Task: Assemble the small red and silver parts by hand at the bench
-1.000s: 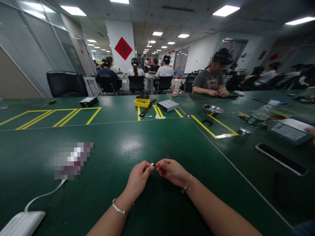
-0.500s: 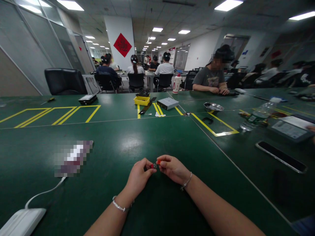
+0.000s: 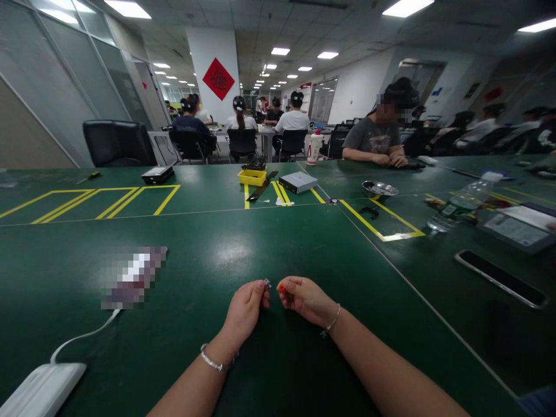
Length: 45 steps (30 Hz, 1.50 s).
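Note:
Over the green table [image 3: 208, 330], my left hand [image 3: 248, 304] pinches a tiny grey, metallic-looking piece [image 3: 267, 284] between thumb and fingers; its kind is too small to make out. Just to the right, my right hand [image 3: 306, 298] is closed on a small orange piece [image 3: 282, 287], mostly covered by the fingertips. A narrow gap separates the two hands, and the pieces do not touch. Each wrist wears a silver bracelet.
A phone-like device [image 3: 134, 278] on a white cable lies left, near a white power bank [image 3: 52, 391]. A black phone [image 3: 499, 278] and a plastic bottle [image 3: 464, 202] are right. Farther back are a yellow tray [image 3: 252, 176], a grey box [image 3: 298, 182] and a metal bowl [image 3: 379, 188]. A person sits opposite.
My hands have moved slightly apart. My left hand has turned, so the grey piece now points up at its fingertips and its red part no longer shows.

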Each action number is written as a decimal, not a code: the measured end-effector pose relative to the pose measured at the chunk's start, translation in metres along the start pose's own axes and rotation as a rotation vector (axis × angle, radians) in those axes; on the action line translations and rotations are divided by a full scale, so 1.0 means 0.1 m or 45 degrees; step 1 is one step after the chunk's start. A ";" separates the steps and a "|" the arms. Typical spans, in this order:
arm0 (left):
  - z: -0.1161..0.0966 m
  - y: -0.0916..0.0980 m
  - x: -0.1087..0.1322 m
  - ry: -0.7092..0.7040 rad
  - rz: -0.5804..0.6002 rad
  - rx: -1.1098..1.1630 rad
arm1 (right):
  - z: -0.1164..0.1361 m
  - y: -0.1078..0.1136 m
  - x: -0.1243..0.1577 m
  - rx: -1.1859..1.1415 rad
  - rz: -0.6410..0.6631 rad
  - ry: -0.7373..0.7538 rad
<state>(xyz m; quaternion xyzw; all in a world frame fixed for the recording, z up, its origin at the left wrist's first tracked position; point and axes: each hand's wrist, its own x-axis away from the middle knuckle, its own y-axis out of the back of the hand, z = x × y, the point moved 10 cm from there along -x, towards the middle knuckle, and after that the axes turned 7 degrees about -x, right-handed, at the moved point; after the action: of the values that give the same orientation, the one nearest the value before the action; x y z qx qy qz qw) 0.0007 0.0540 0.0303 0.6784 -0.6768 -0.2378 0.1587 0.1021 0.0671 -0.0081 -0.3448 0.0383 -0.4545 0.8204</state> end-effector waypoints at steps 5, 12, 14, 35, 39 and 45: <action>-0.01 0.00 -0.01 -0.013 -0.008 -0.055 | -0.02 -0.07 0.01 0.198 0.055 0.004; 0.01 0.00 -0.03 0.032 -0.025 -0.116 | 0.01 -0.02 0.00 0.055 0.021 0.014; 0.00 -0.02 -0.03 0.012 -0.014 -0.125 | 0.03 -0.02 -0.01 0.013 0.021 0.030; -0.03 -0.02 0.00 -0.007 0.043 -0.046 | 0.01 -0.02 0.01 0.039 0.034 0.021; -0.03 0.01 -0.01 -0.018 0.013 -0.058 | 0.02 -0.06 0.03 0.037 0.077 0.023; -0.02 0.02 -0.01 0.026 -0.006 -0.072 | 0.03 -0.04 0.03 0.050 0.037 0.025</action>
<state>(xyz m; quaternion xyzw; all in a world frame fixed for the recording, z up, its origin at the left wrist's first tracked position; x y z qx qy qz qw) 0.0000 0.0551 0.0330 0.6777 -0.6665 -0.2504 0.1839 0.1022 0.0650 -0.0030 -0.3233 0.0425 -0.4466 0.8332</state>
